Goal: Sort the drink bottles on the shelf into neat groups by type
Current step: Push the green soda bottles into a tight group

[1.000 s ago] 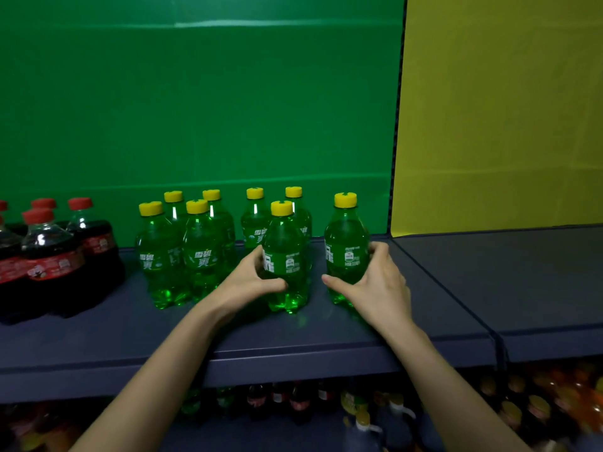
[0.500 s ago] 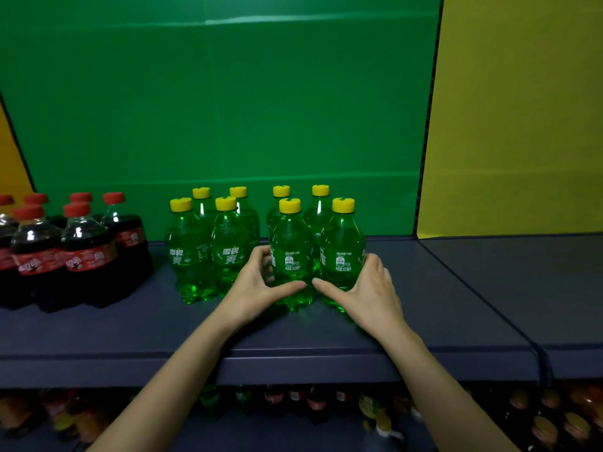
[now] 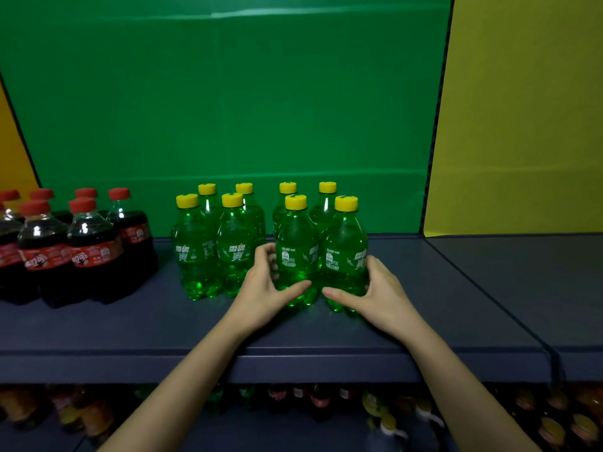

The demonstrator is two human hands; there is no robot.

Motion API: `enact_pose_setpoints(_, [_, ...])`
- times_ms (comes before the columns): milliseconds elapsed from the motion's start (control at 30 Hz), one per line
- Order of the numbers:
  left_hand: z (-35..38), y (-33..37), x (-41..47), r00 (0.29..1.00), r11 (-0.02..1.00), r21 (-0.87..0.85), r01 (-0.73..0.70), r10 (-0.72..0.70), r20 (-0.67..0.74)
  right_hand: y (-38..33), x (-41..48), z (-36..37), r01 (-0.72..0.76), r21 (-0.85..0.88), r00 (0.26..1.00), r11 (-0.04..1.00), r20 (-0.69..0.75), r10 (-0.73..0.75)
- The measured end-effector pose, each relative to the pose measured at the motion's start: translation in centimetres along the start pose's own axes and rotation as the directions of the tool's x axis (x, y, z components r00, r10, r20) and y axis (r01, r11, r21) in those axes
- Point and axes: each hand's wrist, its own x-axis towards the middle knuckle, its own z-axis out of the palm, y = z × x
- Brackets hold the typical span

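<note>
Several green soda bottles with yellow caps stand in two rows on the dark blue shelf [image 3: 130, 331]. My left hand [image 3: 267, 288] curls round the front green bottle [image 3: 295, 256], thumb across its base. My right hand [image 3: 375, 291] grips the neighbouring front right green bottle [image 3: 344, 256] from its right side. These two bottles stand side by side, touching. A small gap separates them from the left pair of green bottles [image 3: 212, 256]. Several dark cola bottles with red caps [image 3: 91, 249] are grouped at the far left.
Behind the shelf hangs a green backdrop [image 3: 228, 109], with a yellow panel [image 3: 522, 125] on the right. The shelf's right section [image 3: 522, 288] is bare. A lower shelf [image 3: 310, 402] holds several mixed bottles in dim light.
The right front green bottle has slid left against its neighbour under my right hand. Both hands keep their hold, and the view has shifted so the cola group shows more.
</note>
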Motion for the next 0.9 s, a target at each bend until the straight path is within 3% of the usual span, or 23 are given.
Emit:
enact_pose_setpoints(133, [0.2, 0.2, 0.1, 1.0, 1.0, 0.007, -0.011, 0.011, -0.013, 0.1, -0.3, -0.3, -0.034, 0.244, 0.999, 0.969, 0.029, 0.028])
enact_pose_setpoints(267, [0.5, 0.9, 0.0, 0.992, 0.991, 0.133, -0.02, 0.035, -0.118, 0.2, -0.5, -0.4, -0.031, 0.294, 0.999, 0.955, 0.018, 0.027])
enact_pose_setpoints(433, [0.3, 0.6, -0.2, 0.99, 0.992, 0.121, -0.021, 0.038, -0.137, 0.0, 0.0, 0.0, -0.002, 0.2, 1.0, 0.98, -0.025, 0.007])
enact_pose_setpoints(667, [0.4, 0.5, -0.6, 0.968, 0.951, 0.307, -0.028, 0.102, -0.227, 0.1, 0.9, 0.6, -0.018, -0.028, 0.99, 0.999, -0.139, 0.014])
enact_pose_setpoints(900, [0.4, 0.3, -0.7, 0.968, 0.954, 0.298, 0.029, 0.047, -0.246, -0.2, 1.4, 1.2, -0.036, -0.14, 0.987, 0.989, -0.158, 0.014])
